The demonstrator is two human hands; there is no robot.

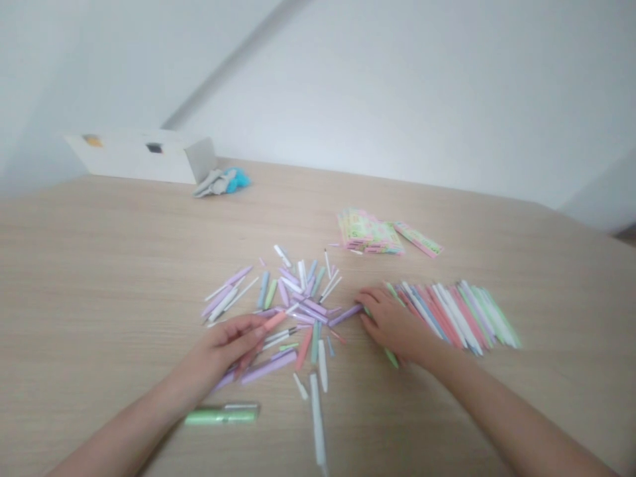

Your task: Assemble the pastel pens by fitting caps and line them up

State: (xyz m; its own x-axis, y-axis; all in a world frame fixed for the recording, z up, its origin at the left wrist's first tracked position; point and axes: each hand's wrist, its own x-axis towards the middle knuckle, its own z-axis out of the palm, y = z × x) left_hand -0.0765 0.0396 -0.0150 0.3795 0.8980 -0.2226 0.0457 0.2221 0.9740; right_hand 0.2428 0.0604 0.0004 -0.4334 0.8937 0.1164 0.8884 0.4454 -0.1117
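Observation:
My left hand [238, 341] pinches a coral pen cap [275, 321] between thumb and fingers, at the left side of a loose pile of pen parts. In that pile lie purple barrels [271, 366], white, green and blue pieces, and thin white refills [328, 285] with dark tips. My right hand [392, 321] is curled over a green pen [391, 358], which shows at both sides of the hand. Right beside it is a slanted row of pens [454, 315] in red, white, blue, purple and green. A purple piece [346, 315] lies by the right fingertips.
A green pen with a clear cap [221, 415] lies near my left forearm, and a long white pen [317, 421] near the front. Farther back are a stack of printed pink-green packets [368, 232], a white box [134, 159] and a crumpled grey-blue cloth [223, 181].

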